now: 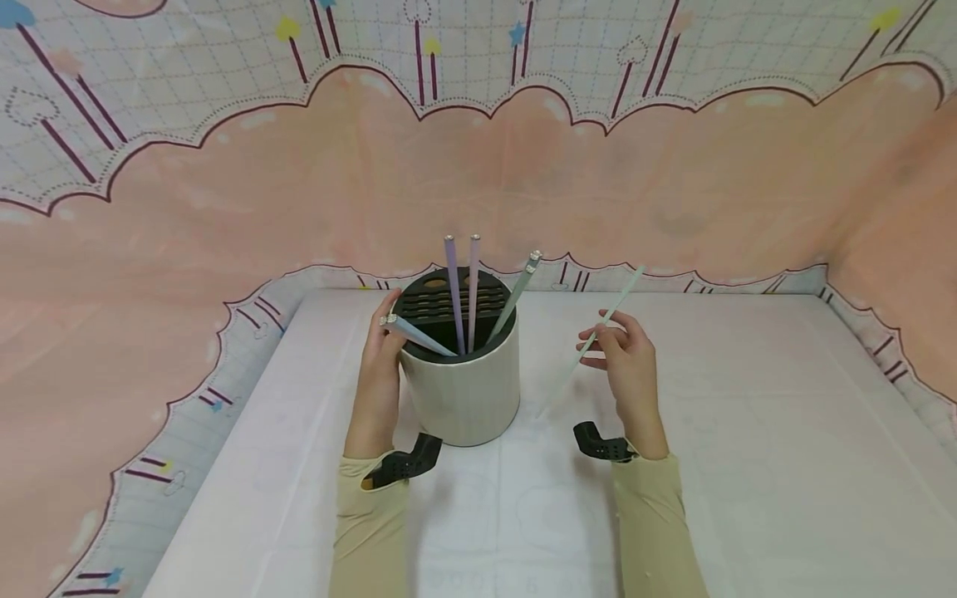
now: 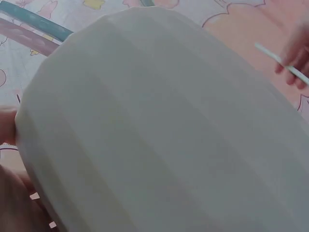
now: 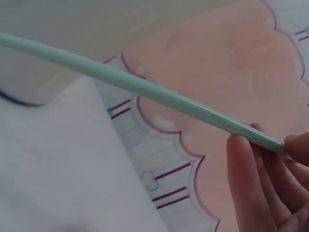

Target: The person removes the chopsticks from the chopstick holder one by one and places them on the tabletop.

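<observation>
R hand (image 1: 626,353): grip clamped on slim, smooth mint-green stick (image 3: 145,89), tilted, located R of holder (image 1: 465,399). Holder: off-white cyl., wall w/ broad vert. facets, black slotted insert (image 1: 415,306); upright on white tabletop (image 1: 785,457). L hand (image 1: 382,357): grip curled on holder's L side. Pastel sticks (image 1: 454,291), shiny metallic-looking ends, lean in holder's front opening.

Head view evenly lit; wrist views dimmer.

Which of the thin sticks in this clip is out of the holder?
The pale green stick, pinched in the right hand clear of the holder; the other visible sticks all stand or lean inside it.
</observation>
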Demonstrator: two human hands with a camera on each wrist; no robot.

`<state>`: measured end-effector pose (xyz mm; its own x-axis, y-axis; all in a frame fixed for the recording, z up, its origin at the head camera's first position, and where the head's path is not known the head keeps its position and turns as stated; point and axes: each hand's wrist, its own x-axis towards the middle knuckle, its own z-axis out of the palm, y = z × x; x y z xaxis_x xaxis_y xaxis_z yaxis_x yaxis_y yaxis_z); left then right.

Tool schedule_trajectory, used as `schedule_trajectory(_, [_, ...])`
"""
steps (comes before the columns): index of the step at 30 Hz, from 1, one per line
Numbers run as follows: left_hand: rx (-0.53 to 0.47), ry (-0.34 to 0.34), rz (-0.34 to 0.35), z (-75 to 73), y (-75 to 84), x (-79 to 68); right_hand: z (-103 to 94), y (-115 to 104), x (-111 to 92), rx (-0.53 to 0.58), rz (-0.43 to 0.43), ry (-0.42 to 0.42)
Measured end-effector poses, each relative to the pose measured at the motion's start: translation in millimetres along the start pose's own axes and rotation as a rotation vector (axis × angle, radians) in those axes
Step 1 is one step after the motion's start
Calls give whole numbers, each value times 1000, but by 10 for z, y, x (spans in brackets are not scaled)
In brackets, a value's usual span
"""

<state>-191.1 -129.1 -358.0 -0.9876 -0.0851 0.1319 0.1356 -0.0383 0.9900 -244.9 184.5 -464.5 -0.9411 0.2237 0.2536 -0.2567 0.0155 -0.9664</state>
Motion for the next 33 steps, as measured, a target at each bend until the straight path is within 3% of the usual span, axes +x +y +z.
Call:
schedule_trajectory(1, [-5,-10,3,-6,0,1,-23,100,15,-12,13,-14])
schedule_trajectory(3, [-9,-19,3,-12,1,-1,-26,81,-21,-59,62,-36])
schedule_trajectory(8, [-17,-29,20,-23,0,-6,29,-379,-209,-191,202,-88])
schedule_trajectory(11, [-26,-28,32,-39,-1,-12,25,-505,-259,-302,283,-115])
schedule_trajectory(16, [-62,-31,38,-66,-1,-16,-26,-439,-278,-500,374,-166])
schedule_trajectory(21, [-84,-36,31,-78,6,-14,-102,-321,-301,-580,442,-192])
schedule_trajectory(24, [-81,-36,28,-86,13,-16,-123,-276,-316,-580,459,-180])
schedule_trajectory(33, [-59,-29,17,-103,2,-22,-118,-235,-378,-621,399,-102])
